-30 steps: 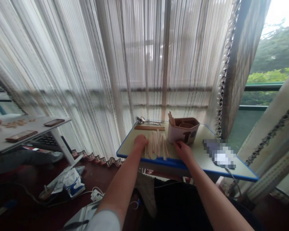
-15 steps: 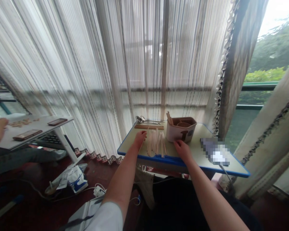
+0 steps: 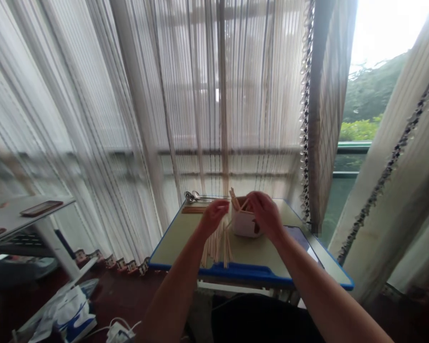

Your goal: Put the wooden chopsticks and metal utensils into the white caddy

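My right hand [image 3: 265,212] is closed over the top of a pale utensil holder [image 3: 245,227] with a brown inside. A light wooden chopstick [image 3: 243,205] slants up from the opening to my right fingertips, which appear to pinch it. Beside the holder's left wall is my left hand [image 3: 216,215], its fingers curled together; what they hold, if anything, is blurred. Below it, loose light chopsticks [image 3: 214,248] lie on the table [image 3: 175,238], partly hidden by my left wrist. Several more chopsticks [image 3: 233,197] stand in the holder's left corner.
Brown chopsticks [image 3: 193,209] lie behind my left hand, with metal ladles [image 3: 191,196] at the back edge. A tablet-like device [image 3: 303,243] lies on the right. Another table [image 3: 57,202] stands at left; a white-and-blue package [image 3: 73,314] and cables are on the floor.
My right hand has risen from the holder's lower front to its opening. My left hand has moved right and up, beside the holder. The view has turned right and tilted up.
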{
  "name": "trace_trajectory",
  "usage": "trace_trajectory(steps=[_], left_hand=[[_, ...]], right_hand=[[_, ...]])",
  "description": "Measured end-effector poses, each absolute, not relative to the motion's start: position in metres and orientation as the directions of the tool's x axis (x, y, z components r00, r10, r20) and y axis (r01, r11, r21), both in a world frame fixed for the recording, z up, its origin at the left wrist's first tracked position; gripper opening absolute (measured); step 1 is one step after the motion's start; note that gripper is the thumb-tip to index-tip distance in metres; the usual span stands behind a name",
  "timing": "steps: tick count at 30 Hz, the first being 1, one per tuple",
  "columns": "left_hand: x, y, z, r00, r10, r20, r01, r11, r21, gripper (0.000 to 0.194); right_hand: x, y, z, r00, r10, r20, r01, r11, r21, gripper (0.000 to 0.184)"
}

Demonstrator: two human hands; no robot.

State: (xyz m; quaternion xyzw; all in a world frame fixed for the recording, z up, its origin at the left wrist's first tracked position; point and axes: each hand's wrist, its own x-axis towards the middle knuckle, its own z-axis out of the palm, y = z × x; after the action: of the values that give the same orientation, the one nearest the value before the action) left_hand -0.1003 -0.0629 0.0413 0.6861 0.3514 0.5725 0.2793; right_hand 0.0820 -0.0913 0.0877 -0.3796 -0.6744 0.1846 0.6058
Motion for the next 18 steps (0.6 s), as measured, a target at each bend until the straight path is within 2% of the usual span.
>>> trace_trajectory(steps=[2,5,8,10,14,18], left_hand=[[-0.097,-0.044,0.062,-0.021,0.706,0.708,0.32,-0.666,0.674,0.038],[-0.089,-0.013,0.085,0.213,0.659,0.722,0.502,-0.707,0.497,0.042],[-0.08,0.005,0.094,0.422,0.698,0.578,0.593,-0.695,0.406,0.046],[-0.077,0.008,0.092,0.46,0.704,0.541,0.611,-0.693,0.382,0.048],[-0.076,0.007,0.087,0.394,0.663,0.637,0.568,-0.72,0.398,0.047],[-0.074,0.011,0.087,0.34,0.644,0.686,0.548,-0.728,0.412,0.038]], right_hand=[[0.101,-0.088,0.109,0.193,0.651,0.734,0.275,0.683,-0.677,0.032],[0.124,-0.078,0.132,0.372,0.458,0.807,0.346,0.739,-0.579,0.03],[0.134,-0.062,0.138,0.352,0.335,0.874,0.516,0.71,-0.48,0.026],[0.134,-0.048,0.132,0.242,0.363,0.9,0.601,0.672,-0.433,0.025],[0.121,-0.019,0.111,-0.045,0.552,0.833,0.67,0.635,-0.384,0.027],[0.108,0.003,0.096,-0.159,0.643,0.749,0.697,0.61,-0.376,0.027]])
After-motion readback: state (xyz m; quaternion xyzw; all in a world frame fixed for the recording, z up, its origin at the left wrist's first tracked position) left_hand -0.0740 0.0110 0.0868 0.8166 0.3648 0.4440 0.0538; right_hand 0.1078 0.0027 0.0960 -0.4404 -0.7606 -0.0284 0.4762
